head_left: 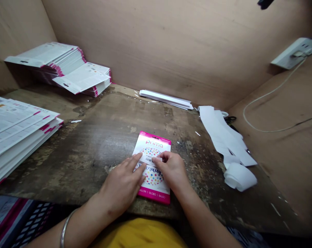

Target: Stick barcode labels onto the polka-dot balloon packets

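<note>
A balloon packaging card (152, 141) with a pink border, the word "prima" and coloured dots lies flat on the worn wooden table (94, 144). My left hand (122, 184) rests on it with straight, spread fingers, their tips beside a white barcode label (148, 159). My right hand (171, 170) sits on the card's right half, fingers curled, fingertips at the label's right end. Both hands hide the card's middle.
Stacks of pink-edged printed cards (16, 134) sit at the left, and more (63, 65) at the back left. A white paper roll (239, 176) with loose strips lies right, near scissors (230, 119). Cardboard walls (156, 38) surround the table; a power socket (292, 53) hangs right.
</note>
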Tool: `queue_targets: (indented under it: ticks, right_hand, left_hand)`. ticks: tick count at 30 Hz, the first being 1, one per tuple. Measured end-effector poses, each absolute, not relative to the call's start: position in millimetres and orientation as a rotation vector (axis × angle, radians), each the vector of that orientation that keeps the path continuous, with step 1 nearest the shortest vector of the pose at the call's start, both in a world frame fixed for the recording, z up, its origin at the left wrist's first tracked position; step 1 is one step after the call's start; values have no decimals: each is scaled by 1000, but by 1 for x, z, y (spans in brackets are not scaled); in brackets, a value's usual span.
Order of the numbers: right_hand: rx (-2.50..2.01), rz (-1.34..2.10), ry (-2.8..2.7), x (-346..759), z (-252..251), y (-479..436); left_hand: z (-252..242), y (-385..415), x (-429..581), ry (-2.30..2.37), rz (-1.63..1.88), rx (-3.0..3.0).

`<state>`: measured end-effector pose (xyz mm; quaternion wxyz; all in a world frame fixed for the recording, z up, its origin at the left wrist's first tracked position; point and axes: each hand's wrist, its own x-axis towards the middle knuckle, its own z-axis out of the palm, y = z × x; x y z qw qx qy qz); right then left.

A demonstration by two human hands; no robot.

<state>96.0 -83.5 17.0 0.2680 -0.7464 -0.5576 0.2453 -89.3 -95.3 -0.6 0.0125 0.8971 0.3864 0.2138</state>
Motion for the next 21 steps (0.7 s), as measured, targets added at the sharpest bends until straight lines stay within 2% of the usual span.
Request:
queue_targets:
  ticks: [16,19,21]
  right_hand:
    - [-2195,505,-1671,103,35,-85]
    - [-2279,339,-1664,111,40,-90]
    - [-2166,193,-1705,108,39,-95]
  left_hand:
    - [2,-94,-86,1195,538,2781]
    - [2,-94,-86,1202,514,2756]
    - [2,-93,-86,1193,500,2748]
